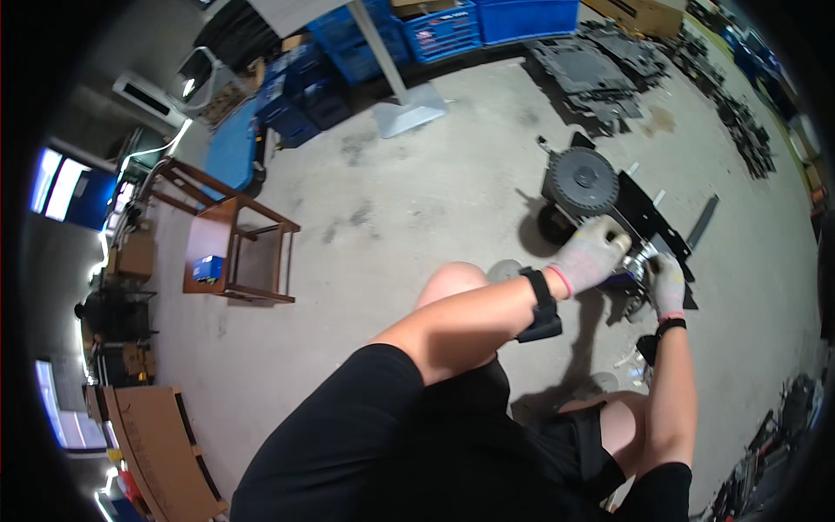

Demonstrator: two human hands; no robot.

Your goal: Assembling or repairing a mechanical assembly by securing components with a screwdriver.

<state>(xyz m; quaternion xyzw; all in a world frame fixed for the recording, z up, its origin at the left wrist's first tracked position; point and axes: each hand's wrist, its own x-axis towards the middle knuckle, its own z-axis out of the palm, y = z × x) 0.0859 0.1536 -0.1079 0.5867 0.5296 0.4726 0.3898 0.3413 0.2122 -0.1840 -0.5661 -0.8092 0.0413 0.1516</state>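
A dark machine with a round grey wheel [584, 180] and a long black flat panel [648, 209] stands on the floor, right of centre. Both my hands wear whitish work gloves. My left hand [596, 254] is curled at the machine just below the wheel, and what its fingers hold is hidden. On the near side of the panel, my right hand [668, 285] is bent in against a shiny silver metal part [639, 259] between the two hands. Its fingertips are partly hidden, and what they grip is too small to make out.
A dark strip [703, 222] lies right of the machine. Grey flat parts [587, 74] are piled at the back right. Blue crates [444, 33] line the back, near a post with a metal base [411, 110]. A wooden chair [213, 235] holding a blue box [208, 269] stands left.
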